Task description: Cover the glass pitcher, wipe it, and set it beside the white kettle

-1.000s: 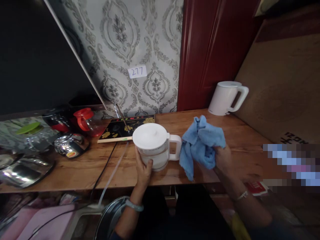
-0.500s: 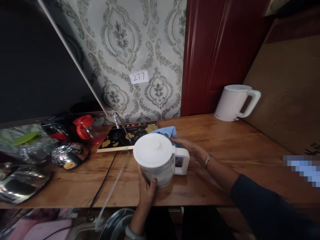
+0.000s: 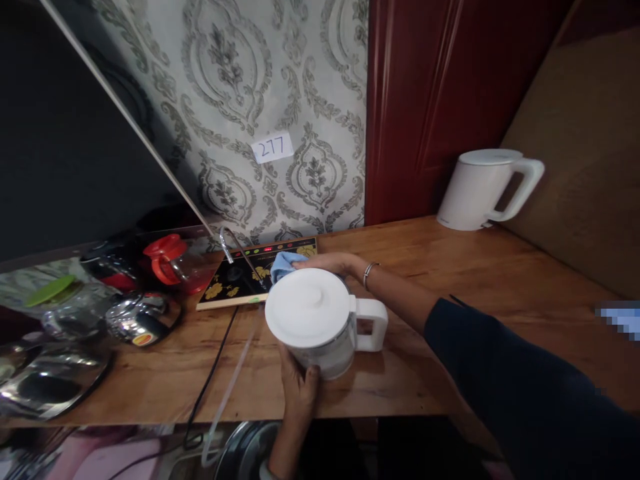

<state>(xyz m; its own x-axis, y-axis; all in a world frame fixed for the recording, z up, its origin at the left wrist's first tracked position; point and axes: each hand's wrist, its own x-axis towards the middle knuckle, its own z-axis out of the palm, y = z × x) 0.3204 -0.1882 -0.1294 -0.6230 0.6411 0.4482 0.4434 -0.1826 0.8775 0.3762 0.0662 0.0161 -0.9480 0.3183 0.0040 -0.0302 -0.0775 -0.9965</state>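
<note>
A clear glass kettle [image 3: 336, 357] with a white lid [image 3: 308, 304] and a white handle pointing right is in front of me, near the front of the wooden counter. My left hand [image 3: 299, 383] grips its lower left side, thumb on the front of the glass. Behind the lid, my right hand [image 3: 333, 263] has its fingers closed on a blue cloth [image 3: 287, 264], which lies against the far side of the kettle. Part of the cloth and the right fingertips are hidden by the lid.
A black electric tea stove [image 3: 240, 280] with a curved metal spout stands behind. Leftward are a red-lidded jug [image 3: 167, 257], a shiny small kettle [image 3: 143, 317], a green-lidded pot [image 3: 65, 307] and a large steel kettle [image 3: 55, 373]. A white kettle [image 3: 477, 190] stands at the back right.
My right hand and the blue cloth have moved left, from beside the handle to behind the lid. My left hand keeps its hold on the kettle. The view has shifted slightly.
</note>
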